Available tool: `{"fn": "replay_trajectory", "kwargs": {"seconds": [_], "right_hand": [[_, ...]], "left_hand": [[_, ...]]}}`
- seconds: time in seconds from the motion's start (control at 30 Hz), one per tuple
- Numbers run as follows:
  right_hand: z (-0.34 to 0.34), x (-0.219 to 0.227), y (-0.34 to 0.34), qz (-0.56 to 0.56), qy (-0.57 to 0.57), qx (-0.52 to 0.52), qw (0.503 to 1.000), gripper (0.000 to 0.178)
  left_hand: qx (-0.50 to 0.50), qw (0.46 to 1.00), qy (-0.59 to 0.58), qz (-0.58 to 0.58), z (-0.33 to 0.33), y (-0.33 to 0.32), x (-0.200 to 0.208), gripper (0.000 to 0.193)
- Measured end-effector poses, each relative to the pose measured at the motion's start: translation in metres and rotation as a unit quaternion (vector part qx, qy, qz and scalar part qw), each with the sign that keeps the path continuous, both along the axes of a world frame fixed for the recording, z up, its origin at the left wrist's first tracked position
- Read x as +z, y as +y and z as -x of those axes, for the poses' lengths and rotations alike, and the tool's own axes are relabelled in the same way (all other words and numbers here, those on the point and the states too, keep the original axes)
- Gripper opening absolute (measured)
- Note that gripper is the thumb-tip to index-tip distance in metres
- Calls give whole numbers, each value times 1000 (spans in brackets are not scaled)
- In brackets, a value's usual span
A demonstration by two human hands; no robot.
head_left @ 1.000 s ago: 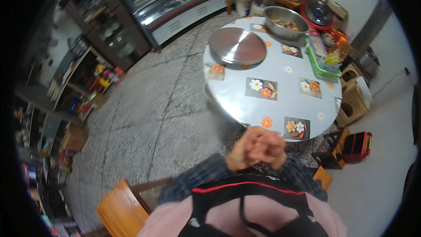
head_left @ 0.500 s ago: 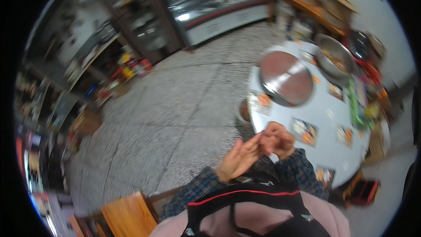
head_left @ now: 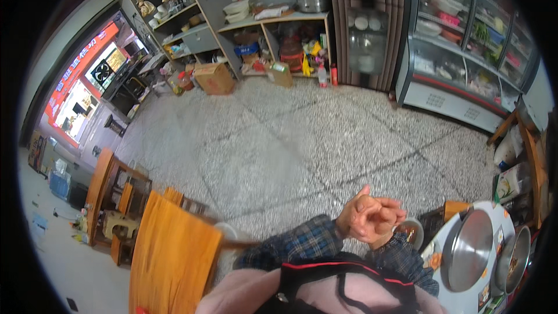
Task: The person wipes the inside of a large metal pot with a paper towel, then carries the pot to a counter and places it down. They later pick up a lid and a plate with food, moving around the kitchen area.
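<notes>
My left hand (head_left: pixel 349 216) and my right hand (head_left: pixel 381 227) are pressed together in front of my body, above the floor. Their fingers are bent and overlap, with one thumb pointing up. No object shows between them, though the inner palms are partly hidden. Plaid sleeves cover both forearms. Closest to my right hand is a bowl (head_left: pixel 411 234) with brownish contents, low beside the round white table (head_left: pixel 433 250). A large round metal lid or pan (head_left: pixel 469 250) lies on that table, next to a deep metal bowl (head_left: pixel 517 261) holding food pieces.
A wooden table (head_left: pixel 171 250) stands at my left, with a wooden chair (head_left: pixel 102 189) beyond it. Far ahead are shelves with a metal pot (head_left: pixel 312 0), cardboard boxes (head_left: pixel 213 78) on the floor and a glass-fronted display fridge (head_left: pixel 450 96). A doorway opens at far left.
The view has swung to the left, so the round table now sits at the lower right. My left hand was flat with fingers stretched; now both hands are folded together.
</notes>
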State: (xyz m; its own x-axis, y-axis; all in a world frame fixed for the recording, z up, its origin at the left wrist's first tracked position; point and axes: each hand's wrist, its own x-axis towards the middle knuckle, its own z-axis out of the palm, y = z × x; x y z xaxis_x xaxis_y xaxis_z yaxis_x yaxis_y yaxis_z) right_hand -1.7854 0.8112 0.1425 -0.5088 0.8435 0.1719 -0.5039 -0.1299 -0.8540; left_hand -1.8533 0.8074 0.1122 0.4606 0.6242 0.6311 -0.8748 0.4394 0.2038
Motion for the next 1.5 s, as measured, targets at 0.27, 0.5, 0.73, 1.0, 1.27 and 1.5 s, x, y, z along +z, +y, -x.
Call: {"fn": "replay_trajectory", "kwargs": {"seconds": [0.27,0.5,0.73,1.0,1.27,1.5], "right_hand": [[40,7,112,-62,-129,16,990,31],[43,1,209,50,129,-78,987,25],[20,17,333,-240,-1,-333,912,16],[-67,14,462,-481,-374,-511,607,33],[-189,-27,577,-388,-375,-631,557,30],[-291,3,600,-200,-321,-649,660,33]], "left_hand": [[185,938,280,89,87,95,38,66],[90,926,221,293,54,199,16,60],[116,962,229,93,12,325,18,50],[66,930,345,108,-48,456,26,50],[-67,909,370,178,-162,577,7,43],[-335,856,390,42,-297,662,-3,65]]}}
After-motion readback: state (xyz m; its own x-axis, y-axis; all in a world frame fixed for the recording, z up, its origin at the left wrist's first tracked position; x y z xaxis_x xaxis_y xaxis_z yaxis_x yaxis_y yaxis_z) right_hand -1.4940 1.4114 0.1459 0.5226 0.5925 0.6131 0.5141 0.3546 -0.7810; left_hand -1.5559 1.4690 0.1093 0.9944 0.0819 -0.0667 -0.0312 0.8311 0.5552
